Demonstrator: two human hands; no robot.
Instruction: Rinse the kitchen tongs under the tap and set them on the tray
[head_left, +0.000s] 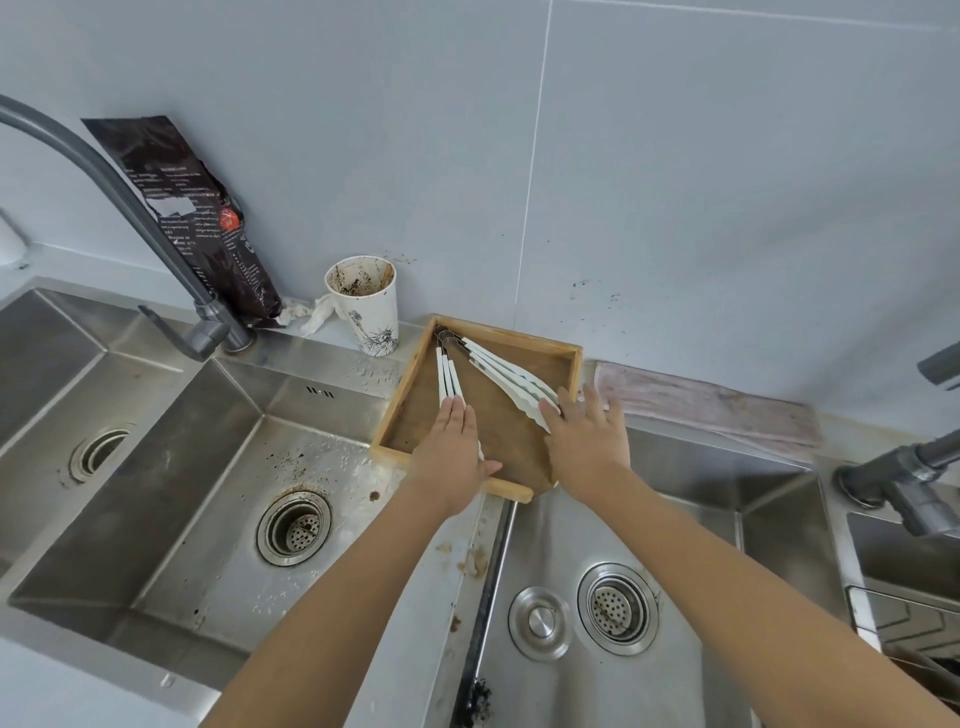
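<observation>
a: where are the tongs (451, 387) found?
b: in the wooden tray (571, 358), under the flat, spread left hand (451, 457). a second pair (511, 382) is met by the open right hand (584, 441). nothing is gripped.
a: handling?
b: judged light, springy, slippery when wet; to be held mid-arm.
a: labels?
b: print on the dark bag (197, 218) beyond the left hand cannot be read.

Two pairs of white kitchen tongs lie in the wooden tray (569, 364) — one pair (448, 376) along its left side, arms nearly closed; the other (511, 382) splayed diagonally toward the right wall. Their metal hinge ends meet in the tray's far corner. The tray sits on the counter behind the sinks — its near edge overhanging the basin (701, 499) on the right.
</observation>
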